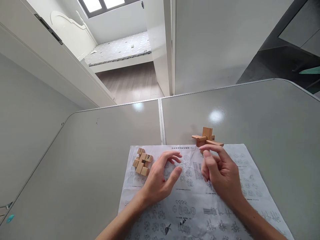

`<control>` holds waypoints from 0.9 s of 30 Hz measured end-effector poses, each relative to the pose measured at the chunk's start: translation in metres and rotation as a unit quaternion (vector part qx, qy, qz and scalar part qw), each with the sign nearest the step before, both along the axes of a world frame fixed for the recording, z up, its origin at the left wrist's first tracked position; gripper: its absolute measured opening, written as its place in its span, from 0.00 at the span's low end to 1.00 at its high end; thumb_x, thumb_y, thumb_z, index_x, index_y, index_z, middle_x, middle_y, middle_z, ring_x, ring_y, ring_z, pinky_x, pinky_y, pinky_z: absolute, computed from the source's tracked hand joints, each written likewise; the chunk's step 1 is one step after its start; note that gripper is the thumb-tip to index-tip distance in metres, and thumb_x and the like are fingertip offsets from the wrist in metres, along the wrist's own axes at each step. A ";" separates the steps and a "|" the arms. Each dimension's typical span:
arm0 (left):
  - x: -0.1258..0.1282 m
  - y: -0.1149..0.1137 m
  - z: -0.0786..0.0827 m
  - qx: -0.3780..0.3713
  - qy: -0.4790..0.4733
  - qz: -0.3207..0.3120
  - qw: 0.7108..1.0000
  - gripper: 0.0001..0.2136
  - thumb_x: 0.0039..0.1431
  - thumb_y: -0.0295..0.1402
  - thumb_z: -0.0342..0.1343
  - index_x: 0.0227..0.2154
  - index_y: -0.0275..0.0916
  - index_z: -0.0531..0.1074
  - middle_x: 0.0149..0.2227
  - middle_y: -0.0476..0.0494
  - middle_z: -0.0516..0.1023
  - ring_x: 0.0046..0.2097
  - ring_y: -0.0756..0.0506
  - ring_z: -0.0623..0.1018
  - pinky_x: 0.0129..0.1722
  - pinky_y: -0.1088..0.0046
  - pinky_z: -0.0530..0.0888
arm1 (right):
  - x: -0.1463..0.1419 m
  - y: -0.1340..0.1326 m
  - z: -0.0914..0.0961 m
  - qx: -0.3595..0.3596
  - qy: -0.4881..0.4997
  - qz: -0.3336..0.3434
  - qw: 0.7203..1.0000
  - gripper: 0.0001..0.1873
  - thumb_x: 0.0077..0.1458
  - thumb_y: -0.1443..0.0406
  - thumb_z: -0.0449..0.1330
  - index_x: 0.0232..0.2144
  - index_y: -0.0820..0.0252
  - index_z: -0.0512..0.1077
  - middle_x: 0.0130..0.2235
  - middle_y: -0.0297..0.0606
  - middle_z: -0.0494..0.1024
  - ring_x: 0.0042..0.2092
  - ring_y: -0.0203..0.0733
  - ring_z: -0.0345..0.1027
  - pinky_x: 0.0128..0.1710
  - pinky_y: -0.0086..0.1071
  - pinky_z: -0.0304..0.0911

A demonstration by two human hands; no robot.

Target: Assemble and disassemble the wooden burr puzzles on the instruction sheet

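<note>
My left hand (161, 176) hovers over a printed instruction sheet (200, 206), fingers curled loosely apart and holding nothing. Just left of it lies a wooden block puzzle (142, 161) with a "3" written on one piece. My right hand (220, 173) is to the right, fingers bent and slightly apart, empty, its fingertips just short of a wooden cross-shaped burr puzzle (207, 138) that stands at the sheet's top edge.
The sheet lies on a grey table (87, 160) with a seam (162, 123) running down its middle. Beyond the far edge are white walls, a doorway and a wood floor (130, 83).
</note>
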State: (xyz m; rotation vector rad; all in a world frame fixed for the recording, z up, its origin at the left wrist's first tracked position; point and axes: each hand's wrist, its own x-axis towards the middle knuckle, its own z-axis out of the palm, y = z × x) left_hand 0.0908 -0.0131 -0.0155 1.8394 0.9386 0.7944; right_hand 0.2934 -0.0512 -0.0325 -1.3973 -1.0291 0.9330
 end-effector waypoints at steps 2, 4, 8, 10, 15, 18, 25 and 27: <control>0.001 0.000 0.001 0.001 0.006 0.000 1.000 0.14 0.73 0.30 0.54 0.58 0.43 0.70 0.53 0.40 0.80 0.50 0.44 0.80 0.54 0.62 0.77 | -0.001 0.000 -0.002 0.006 -0.061 0.050 0.997 0.11 0.71 0.57 0.56 0.42 0.55 0.75 0.16 0.22 0.64 0.17 0.33 0.59 0.19 0.26 0.60; 0.001 0.000 0.001 0.004 0.009 -0.002 1.000 0.13 0.73 0.30 0.54 0.57 0.42 0.70 0.52 0.40 0.80 0.49 0.45 0.80 0.53 0.63 0.77 | -0.001 0.001 -0.002 0.009 -0.112 0.090 0.990 0.12 0.71 0.58 0.55 0.39 0.55 0.75 0.17 0.23 0.65 0.18 0.34 0.59 0.20 0.27 0.58; 0.001 0.001 -0.002 0.017 0.013 -0.003 1.000 0.12 0.73 0.29 0.54 0.56 0.42 0.71 0.51 0.40 0.80 0.49 0.45 0.81 0.52 0.64 0.77 | -0.003 0.004 0.000 0.006 -0.154 0.114 0.981 0.13 0.71 0.58 0.55 0.36 0.55 0.75 0.18 0.24 0.66 0.20 0.35 0.60 0.22 0.29 0.58; 0.001 0.001 -0.002 0.027 0.011 -0.005 1.000 0.12 0.73 0.29 0.54 0.55 0.42 0.71 0.50 0.41 0.81 0.48 0.46 0.81 0.52 0.65 0.78 | -0.003 0.005 0.000 0.002 -0.156 0.118 0.981 0.13 0.71 0.58 0.55 0.36 0.55 0.75 0.18 0.25 0.66 0.20 0.35 0.61 0.22 0.29 0.58; -0.002 -0.003 0.000 0.097 0.010 -0.025 0.995 0.13 0.72 0.24 0.52 0.54 0.43 0.72 0.47 0.43 0.82 0.48 0.46 0.81 0.50 0.66 0.78 | -0.003 0.007 -0.001 -0.008 -0.148 0.120 0.982 0.14 0.71 0.58 0.54 0.36 0.55 0.75 0.18 0.25 0.66 0.20 0.36 0.61 0.23 0.29 0.59; -0.002 -0.004 0.002 0.188 0.035 -0.036 0.981 0.16 0.69 0.20 0.53 0.54 0.43 0.72 0.46 0.43 0.82 0.49 0.45 0.80 0.51 0.65 0.78 | -0.002 0.007 -0.001 -0.008 -0.147 0.124 0.981 0.14 0.71 0.58 0.54 0.36 0.56 0.75 0.18 0.25 0.66 0.20 0.36 0.62 0.24 0.29 0.59; -0.010 0.008 0.012 0.370 0.217 0.111 0.896 0.17 0.66 0.22 0.60 0.54 0.42 0.71 0.51 0.41 0.82 0.59 0.38 0.76 0.60 0.55 0.70 | -0.002 0.008 -0.003 -0.005 -0.135 0.128 0.983 0.13 0.71 0.58 0.54 0.36 0.56 0.74 0.20 0.25 0.63 0.22 0.35 0.59 0.24 0.30 0.56; -0.019 0.011 0.015 0.380 0.268 0.181 0.867 0.15 0.67 0.26 0.61 0.54 0.43 0.71 0.57 0.37 0.79 0.65 0.33 0.72 0.63 0.49 0.67 | -0.002 0.009 -0.004 -0.001 -0.131 0.127 0.983 0.13 0.71 0.58 0.54 0.35 0.56 0.74 0.21 0.25 0.62 0.22 0.35 0.57 0.24 0.30 0.54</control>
